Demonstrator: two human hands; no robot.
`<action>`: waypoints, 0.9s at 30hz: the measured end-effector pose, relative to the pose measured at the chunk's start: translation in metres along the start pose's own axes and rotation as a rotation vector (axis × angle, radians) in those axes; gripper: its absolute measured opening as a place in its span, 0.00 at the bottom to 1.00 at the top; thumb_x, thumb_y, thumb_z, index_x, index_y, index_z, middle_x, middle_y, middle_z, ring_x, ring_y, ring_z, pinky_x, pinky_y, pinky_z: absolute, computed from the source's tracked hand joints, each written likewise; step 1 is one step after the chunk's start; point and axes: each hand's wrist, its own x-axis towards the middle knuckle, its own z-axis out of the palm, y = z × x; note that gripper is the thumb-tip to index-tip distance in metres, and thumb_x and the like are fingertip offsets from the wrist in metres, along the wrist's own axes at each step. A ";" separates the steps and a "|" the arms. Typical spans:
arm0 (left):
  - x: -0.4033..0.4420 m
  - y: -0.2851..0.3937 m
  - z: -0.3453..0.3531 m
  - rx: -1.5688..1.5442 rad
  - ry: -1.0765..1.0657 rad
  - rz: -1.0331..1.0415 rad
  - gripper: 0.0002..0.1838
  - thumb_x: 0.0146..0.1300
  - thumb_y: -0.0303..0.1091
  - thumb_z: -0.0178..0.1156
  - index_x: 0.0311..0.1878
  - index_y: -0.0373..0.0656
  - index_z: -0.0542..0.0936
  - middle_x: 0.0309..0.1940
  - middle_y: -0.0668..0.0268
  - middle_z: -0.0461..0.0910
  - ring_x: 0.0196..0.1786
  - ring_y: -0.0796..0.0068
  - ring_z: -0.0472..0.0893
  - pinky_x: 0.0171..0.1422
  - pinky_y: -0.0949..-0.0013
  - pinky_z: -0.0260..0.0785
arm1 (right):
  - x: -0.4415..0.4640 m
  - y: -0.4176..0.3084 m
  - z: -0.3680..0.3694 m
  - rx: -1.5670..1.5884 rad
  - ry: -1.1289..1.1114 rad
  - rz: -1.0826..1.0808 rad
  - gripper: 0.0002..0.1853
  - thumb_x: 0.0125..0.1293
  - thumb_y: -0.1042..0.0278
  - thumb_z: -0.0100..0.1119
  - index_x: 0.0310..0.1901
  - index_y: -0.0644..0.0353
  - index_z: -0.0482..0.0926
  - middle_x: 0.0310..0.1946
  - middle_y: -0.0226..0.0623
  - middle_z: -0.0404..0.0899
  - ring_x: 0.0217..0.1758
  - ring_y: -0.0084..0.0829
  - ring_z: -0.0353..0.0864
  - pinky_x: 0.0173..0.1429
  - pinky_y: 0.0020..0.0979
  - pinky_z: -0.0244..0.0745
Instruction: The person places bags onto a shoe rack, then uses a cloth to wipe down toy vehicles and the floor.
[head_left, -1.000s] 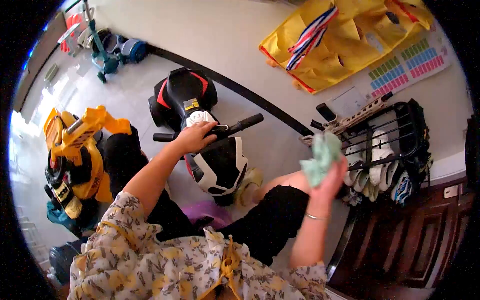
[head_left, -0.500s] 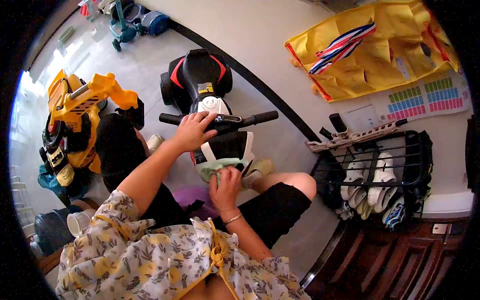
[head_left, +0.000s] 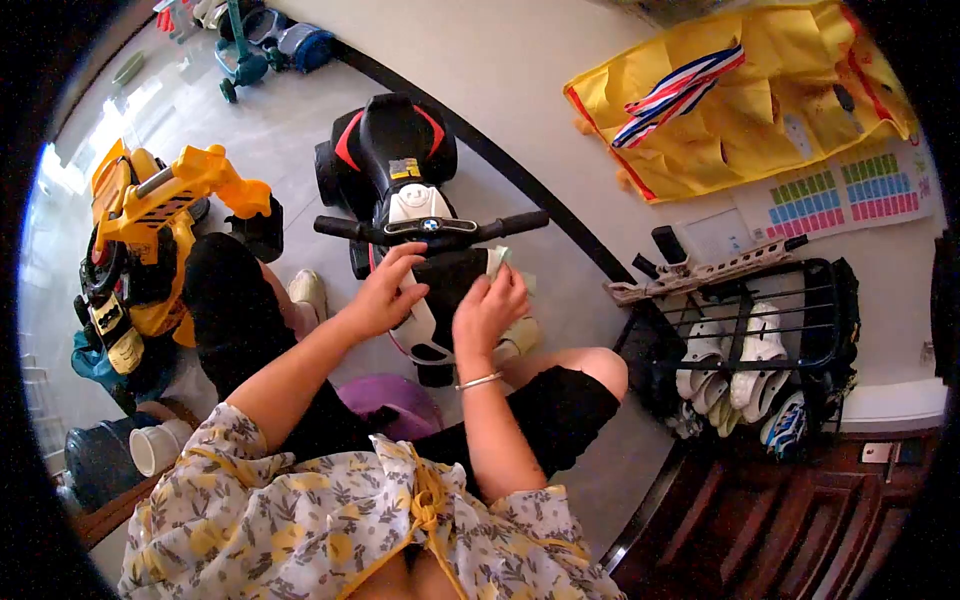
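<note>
At the frame's centre, the left hand rests unclenched, fingers spread, and the right hand pinches a pale green cloth, both at the front of a black-and-white plastic toy motorcycle. Beyond, upper right, hangs a yellow fabric pocket panel.

- Bike, ahead of left hand: smooth plastic, low sheen.
- Cloth, in right hand: matt fabric, little showing.
- Bangle, behind right hand: shiny metal.
- Digger, left of left hand: smooth plastic, slight gloss.
- Door, right of right hand: glossy, wood-look.
</note>
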 end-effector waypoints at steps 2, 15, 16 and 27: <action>0.000 -0.007 0.003 0.100 0.055 0.085 0.20 0.58 0.30 0.61 0.52 0.34 0.70 0.57 0.51 0.68 0.56 0.52 0.73 0.48 0.63 0.72 | -0.012 -0.014 -0.009 0.059 0.011 -0.052 0.21 0.63 0.70 0.49 0.58 0.67 0.67 0.58 0.49 0.62 0.59 0.50 0.59 0.64 0.48 0.52; 0.003 -0.001 0.008 -0.459 -0.013 -0.501 0.20 0.66 0.38 0.57 0.57 0.41 0.68 0.32 0.72 0.74 0.31 0.83 0.73 0.34 0.75 0.68 | -0.122 0.058 0.037 0.257 -0.169 0.557 0.15 0.61 0.77 0.49 0.49 0.73 0.72 0.45 0.59 0.73 0.52 0.53 0.69 0.60 0.43 0.60; 0.005 -0.001 0.006 -0.456 -0.002 -0.503 0.20 0.66 0.38 0.57 0.57 0.41 0.68 0.32 0.72 0.74 0.31 0.83 0.73 0.34 0.75 0.68 | -0.116 0.047 0.029 0.361 -0.242 0.569 0.14 0.61 0.77 0.49 0.48 0.73 0.72 0.44 0.59 0.73 0.51 0.52 0.69 0.60 0.43 0.60; 0.012 -0.006 -0.004 -0.963 -0.064 -0.801 0.30 0.71 0.59 0.35 0.64 0.48 0.66 0.53 0.64 0.73 0.52 0.71 0.73 0.53 0.67 0.68 | -0.038 -0.066 -0.005 0.368 -0.162 -0.237 0.26 0.56 0.70 0.61 0.57 0.61 0.69 0.51 0.47 0.64 0.55 0.47 0.63 0.62 0.41 0.59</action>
